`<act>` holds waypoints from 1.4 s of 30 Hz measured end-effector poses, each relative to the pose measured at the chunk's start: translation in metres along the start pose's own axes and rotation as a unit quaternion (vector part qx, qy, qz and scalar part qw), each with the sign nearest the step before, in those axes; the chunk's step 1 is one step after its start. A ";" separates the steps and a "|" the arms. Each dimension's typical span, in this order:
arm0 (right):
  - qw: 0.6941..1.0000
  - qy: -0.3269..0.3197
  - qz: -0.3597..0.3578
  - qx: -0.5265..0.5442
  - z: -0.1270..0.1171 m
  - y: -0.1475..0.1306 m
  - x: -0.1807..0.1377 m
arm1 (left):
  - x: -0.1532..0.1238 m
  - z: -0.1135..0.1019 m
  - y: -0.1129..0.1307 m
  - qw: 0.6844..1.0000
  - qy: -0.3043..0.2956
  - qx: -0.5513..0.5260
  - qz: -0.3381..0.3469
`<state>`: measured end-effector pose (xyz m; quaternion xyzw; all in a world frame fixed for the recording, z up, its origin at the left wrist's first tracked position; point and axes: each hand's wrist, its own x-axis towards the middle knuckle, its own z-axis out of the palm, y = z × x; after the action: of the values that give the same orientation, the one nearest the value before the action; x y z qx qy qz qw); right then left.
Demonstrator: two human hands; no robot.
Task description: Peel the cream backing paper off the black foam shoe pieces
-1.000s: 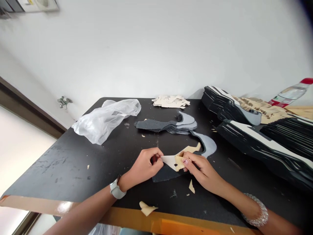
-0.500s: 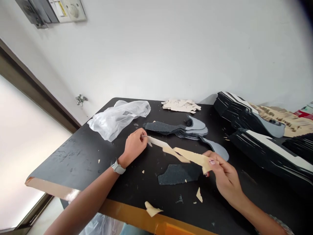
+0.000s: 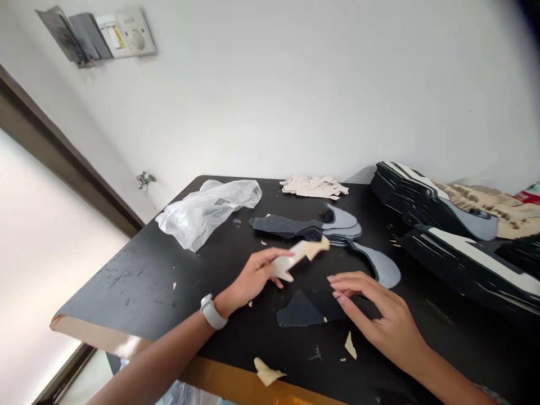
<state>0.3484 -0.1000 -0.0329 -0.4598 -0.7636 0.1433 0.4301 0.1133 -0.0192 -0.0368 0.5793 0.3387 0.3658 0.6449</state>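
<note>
My left hand [image 3: 255, 275], a watch on its wrist, pinches a thin white piece [image 3: 283, 265] between thumb and fingers. At the far end of that piece a beige paper-like strip [image 3: 315, 247] shows, blurred; whether they are joined I cannot tell. My right hand [image 3: 375, 312] is held over the table, fingers apart with nothing in them. Between and below the hands lies a flat dark cut piece [image 3: 301, 309], its right end near my right fingertips. Behind the hands are several stacked dark pieces with grey curved ends [image 3: 341, 228].
A crumpled clear plastic bag [image 3: 202, 214] lies at the back left of the black table [image 3: 122, 281]. White strips [image 3: 314, 187] are piled by the wall. Thick stacks of dark and white pieces [image 3: 472, 247] stand at the right. Beige scraps [image 3: 268, 372] lie near the front edge.
My right hand has let go of the beige strip and opened. My left hand has moved right and turned, still gripping the white piece, which now points up and to the right.
</note>
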 end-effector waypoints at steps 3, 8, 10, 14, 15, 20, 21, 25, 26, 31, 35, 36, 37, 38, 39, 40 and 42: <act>0.989 0.020 -0.094 -0.109 0.001 0.003 0.003 | -0.009 0.012 0.003 0.996 -0.071 -0.019 -0.041; 0.967 0.000 -0.160 -0.198 -0.001 0.004 0.004 | -0.017 0.023 0.005 0.988 -0.131 -0.044 -0.062; 0.957 0.008 -0.184 -0.226 -0.001 0.004 0.005 | -0.018 0.025 0.005 0.986 -0.135 -0.058 -0.077; 0.944 0.026 -0.205 -0.258 -0.001 0.003 0.004 | -0.019 0.027 0.006 0.985 -0.131 -0.066 -0.091; 0.946 0.020 -0.198 -0.255 -0.001 0.004 0.003 | -0.019 0.027 0.006 0.986 -0.133 -0.060 -0.087; 0.983 -0.007 -0.069 -0.169 0.004 0.003 0.001 | -0.022 0.028 0.003 0.989 -0.141 0.043 -0.023; 0.989 -0.003 -0.042 -0.145 0.005 0.003 0.001 | -0.022 0.028 0.002 0.987 -0.139 0.074 -0.001; 0.997 0.007 0.029 -0.074 0.008 0.001 0.001 | -0.026 0.030 0.000 0.974 -0.136 0.163 0.071; 0.997 0.007 0.043 -0.065 0.009 0.000 0.002 | -0.026 0.030 0.000 0.972 -0.140 0.170 0.081; 0.994 0.015 0.105 -0.025 0.009 -0.002 0.003 | -0.028 0.033 0.004 0.964 -0.157 0.183 0.110; 0.985 0.027 0.167 0.040 0.009 0.001 0.004 | -0.027 0.033 0.004 0.960 -0.159 0.193 0.126; 0.980 0.034 0.184 0.061 0.008 0.002 0.004 | -0.027 0.033 0.003 0.960 -0.157 0.194 0.125; 0.975 0.043 0.200 0.081 0.008 0.005 0.004 | -0.026 0.033 0.002 0.961 -0.154 0.195 0.121; 0.970 0.052 0.214 0.102 0.007 0.007 0.004 | -0.026 0.032 0.002 0.962 -0.150 0.196 0.117; 0.965 0.065 0.223 0.122 0.007 0.010 0.004 | -0.026 0.032 0.001 0.963 -0.146 0.196 0.113; 0.961 0.079 0.227 0.140 0.006 0.013 0.005 | -0.026 0.031 0.000 0.964 -0.142 0.195 0.109; 0.954 0.112 0.223 0.166 0.004 0.018 0.006 | -0.027 0.030 0.000 0.966 -0.133 0.193 0.106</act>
<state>0.3546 -0.0846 -0.0435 -0.5537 -0.5541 0.3074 0.5404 0.1255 -0.0570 -0.0332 0.7687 0.2503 0.2797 0.5179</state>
